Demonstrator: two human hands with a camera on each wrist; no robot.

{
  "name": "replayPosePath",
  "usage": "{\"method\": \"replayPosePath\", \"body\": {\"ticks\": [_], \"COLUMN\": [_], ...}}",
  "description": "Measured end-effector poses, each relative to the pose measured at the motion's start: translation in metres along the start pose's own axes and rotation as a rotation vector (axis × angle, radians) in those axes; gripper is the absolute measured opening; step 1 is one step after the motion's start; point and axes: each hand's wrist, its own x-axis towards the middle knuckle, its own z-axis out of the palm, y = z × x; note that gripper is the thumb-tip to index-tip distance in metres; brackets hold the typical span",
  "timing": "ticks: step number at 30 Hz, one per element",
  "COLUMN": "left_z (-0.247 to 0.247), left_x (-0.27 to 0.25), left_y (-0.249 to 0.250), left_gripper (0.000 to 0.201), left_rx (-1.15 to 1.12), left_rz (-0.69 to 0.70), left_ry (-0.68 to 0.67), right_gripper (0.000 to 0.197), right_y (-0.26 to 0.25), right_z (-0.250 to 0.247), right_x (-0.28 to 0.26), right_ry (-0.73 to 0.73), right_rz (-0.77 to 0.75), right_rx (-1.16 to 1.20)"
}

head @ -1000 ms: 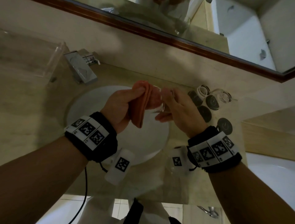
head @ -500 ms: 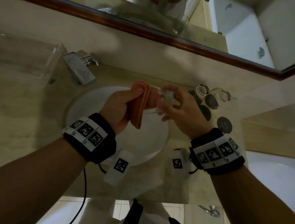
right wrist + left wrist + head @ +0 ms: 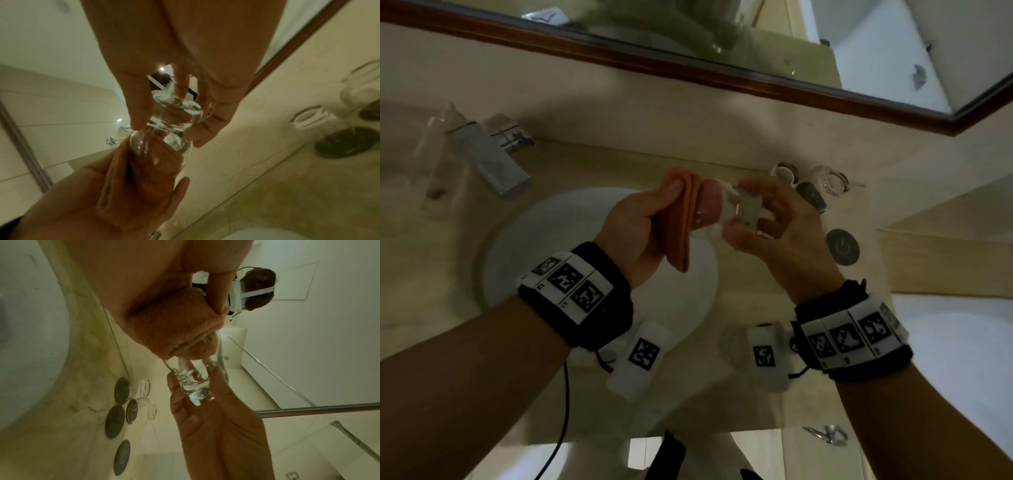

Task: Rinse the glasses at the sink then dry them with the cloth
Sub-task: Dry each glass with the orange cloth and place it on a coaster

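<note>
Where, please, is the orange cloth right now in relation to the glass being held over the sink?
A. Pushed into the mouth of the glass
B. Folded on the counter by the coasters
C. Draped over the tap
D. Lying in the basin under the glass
A: the left hand grips the orange cloth, and its end is pushed into the open mouth of the glass, which the right hand holds by its base.
</note>
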Motion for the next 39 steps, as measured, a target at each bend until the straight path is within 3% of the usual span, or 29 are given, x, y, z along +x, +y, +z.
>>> {"method": "replayPosePath", "body": {"ticks": [5, 9, 12, 16, 23, 39], "left_z": [0.046, 0.07, 0.084, 0.096, 0.086, 0.084], "left_x": [0.036, 0.06, 0.075, 0.092, 0.109, 0.121], "left_y": [-0.024, -0.042, -0.055, -0.066, -0.075, -0.068], "left_gripper": [0.032, 0.029, 0.027, 0.032, 0.045, 0.043], "left_rx": [-0.092, -0.097, -0.079, -0.001, 0.107, 0.088], "left_rz": [-0.075, -0.122, -0.173, -0.189, -0.229, -0.204], "left_ry": [0.05, 0.12, 0.142, 0.178, 0.27, 0.327], "right_gripper": [0.061, 0.068, 0.06, 0.064, 0.075, 0.072], "right_y": [0.016, 0.043, 0.067, 0.104, 0.16, 0.191], "right_z": [-0.059, -0.108, -0.138, -0.155, -0.15, -0.147], "right_x": [-0.005, 0.001, 0.01, 0.031, 0.07, 0.105], "right_ry": [0.234, 0.453, 0.511, 0.51, 0.503, 0.388], "right_rz": [-0.058, -0.059, -0.03, 0.054, 0.057, 0.146], "right_rx": [0.077, -0.095, -0.2, -0.311, -0.392, -0.426]}}
